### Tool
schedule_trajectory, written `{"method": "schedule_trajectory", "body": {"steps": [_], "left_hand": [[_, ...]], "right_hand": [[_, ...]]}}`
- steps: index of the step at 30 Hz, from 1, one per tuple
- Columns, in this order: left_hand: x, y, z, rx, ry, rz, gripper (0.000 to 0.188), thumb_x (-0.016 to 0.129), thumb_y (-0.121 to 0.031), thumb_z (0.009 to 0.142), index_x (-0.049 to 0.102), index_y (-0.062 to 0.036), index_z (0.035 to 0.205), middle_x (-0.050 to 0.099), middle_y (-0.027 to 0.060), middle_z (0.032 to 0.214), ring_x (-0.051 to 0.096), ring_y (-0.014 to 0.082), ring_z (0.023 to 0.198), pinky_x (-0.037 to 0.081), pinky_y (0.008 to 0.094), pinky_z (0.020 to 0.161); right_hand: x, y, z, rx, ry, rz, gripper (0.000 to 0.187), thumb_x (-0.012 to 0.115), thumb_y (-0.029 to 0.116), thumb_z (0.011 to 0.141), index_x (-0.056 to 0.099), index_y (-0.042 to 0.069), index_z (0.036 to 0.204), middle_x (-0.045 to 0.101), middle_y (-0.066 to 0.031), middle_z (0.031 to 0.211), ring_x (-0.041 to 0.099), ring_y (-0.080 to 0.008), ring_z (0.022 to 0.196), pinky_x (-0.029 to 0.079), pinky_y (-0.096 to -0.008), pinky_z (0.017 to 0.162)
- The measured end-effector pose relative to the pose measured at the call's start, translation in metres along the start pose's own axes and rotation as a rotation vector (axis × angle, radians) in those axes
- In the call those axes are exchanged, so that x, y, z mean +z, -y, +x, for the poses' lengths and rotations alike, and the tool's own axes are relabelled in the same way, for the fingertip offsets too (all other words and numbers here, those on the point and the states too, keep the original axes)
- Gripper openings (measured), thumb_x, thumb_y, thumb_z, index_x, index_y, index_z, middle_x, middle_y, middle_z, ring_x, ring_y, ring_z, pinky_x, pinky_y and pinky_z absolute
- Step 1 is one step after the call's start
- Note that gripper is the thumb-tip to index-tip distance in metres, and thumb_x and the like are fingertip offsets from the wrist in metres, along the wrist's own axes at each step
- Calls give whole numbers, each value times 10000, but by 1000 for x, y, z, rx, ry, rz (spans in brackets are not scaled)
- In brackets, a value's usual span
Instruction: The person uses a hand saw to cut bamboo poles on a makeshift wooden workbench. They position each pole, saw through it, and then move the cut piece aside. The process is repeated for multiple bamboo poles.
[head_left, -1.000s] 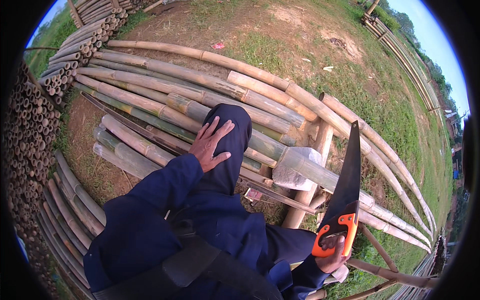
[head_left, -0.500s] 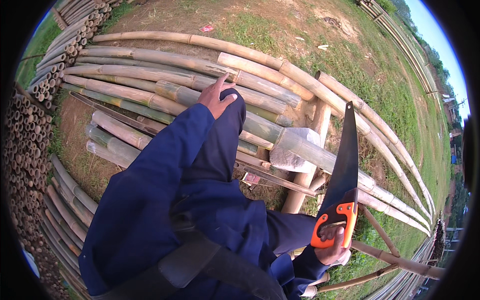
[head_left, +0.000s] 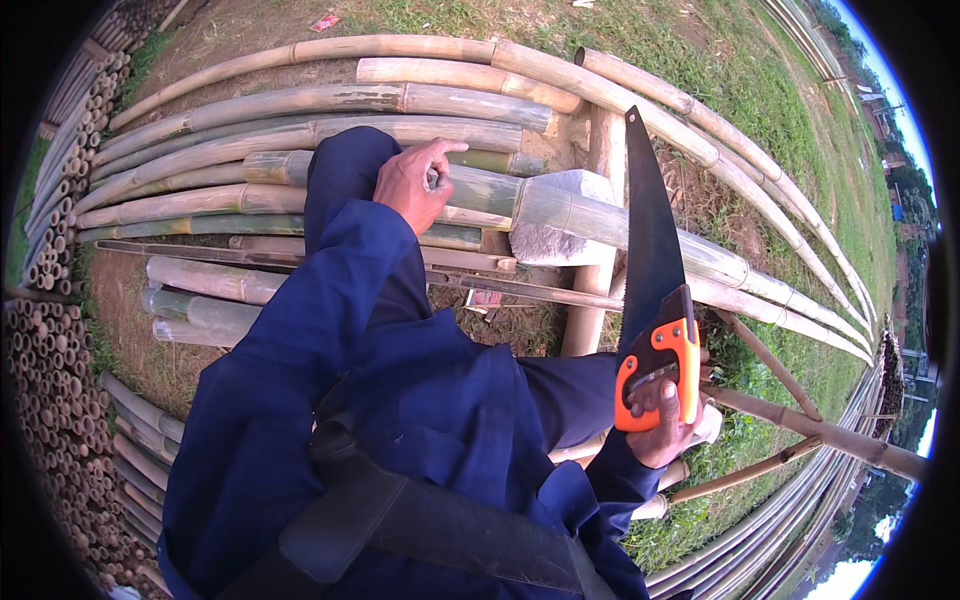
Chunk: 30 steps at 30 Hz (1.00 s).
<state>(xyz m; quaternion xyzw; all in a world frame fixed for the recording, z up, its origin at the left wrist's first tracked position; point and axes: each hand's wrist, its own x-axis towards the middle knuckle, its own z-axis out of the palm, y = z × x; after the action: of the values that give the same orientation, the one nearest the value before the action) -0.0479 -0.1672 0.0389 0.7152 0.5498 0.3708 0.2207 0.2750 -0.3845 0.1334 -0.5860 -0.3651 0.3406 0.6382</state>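
Note:
A handsaw with a dark blade and an orange and black handle is held in my right hand. The fingers wrap through the handle, and the blade points up and slightly left, its toothed edge to the left. My left hand is beside my raised knee, over a thick greenish bamboo pole. Its index finger stretches to the right; the other fingers curl, with a gap to the thumb and no object visible in it. Whether it touches the pole I cannot tell. That pole passes over a pale stone block and behind the blade.
Several bamboo poles lie side by side ahead and left. A crosswise bamboo support runs beneath the block. Stacked bamboo fills the left side. Thinner bamboo rails stand at right, beside more long poles and grass.
My left hand has moved off the knee toward the thick pole, its fingers curling. The knee has shifted left in the view. The saw sits higher and its blade leans further left.

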Motion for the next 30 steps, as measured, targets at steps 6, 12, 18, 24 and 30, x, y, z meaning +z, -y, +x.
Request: {"method": "schedule_trajectory", "body": {"steps": [6,12,18,24,30], "left_hand": [[49,28,34,-12,175,-63,426,550,78,847,711,-107,1195,728,64,812,668,247,712,530,344,734],[88,78,33,-7,34,13,417,525,108,831,704,-76,1159,741,100,865,685,307,770,522,396,747],[94,74,32,-91,153,24,404,568,87,837,688,-91,1179,745,100,958,703,316,866,534,407,763],[96,77,21,-14,-34,66,401,599,47,843,670,-110,1206,715,87,965,705,286,895,532,402,796],[102,75,20,1,80,33,335,603,14,842,668,-116,1143,693,84,931,686,311,858,526,431,761]], "right_hand": [[-1,1,-8,26,6,-56,414,759,353,900,602,-22,824,561,-77,616,531,-145,524,426,-274,510],[-7,1,-12,8,13,-132,456,749,404,906,607,-22,829,583,-71,601,542,-134,525,443,-276,522],[-9,-5,-18,45,20,-121,459,742,406,917,615,-31,853,577,-70,613,539,-130,531,447,-275,534],[-5,-7,-20,7,35,-83,395,713,345,931,610,-25,841,568,-69,628,525,-132,537,431,-271,530],[0,-2,-23,11,13,-62,415,727,358,916,572,-9,801,533,-66,612,518,-142,524,416,-275,512]]}}
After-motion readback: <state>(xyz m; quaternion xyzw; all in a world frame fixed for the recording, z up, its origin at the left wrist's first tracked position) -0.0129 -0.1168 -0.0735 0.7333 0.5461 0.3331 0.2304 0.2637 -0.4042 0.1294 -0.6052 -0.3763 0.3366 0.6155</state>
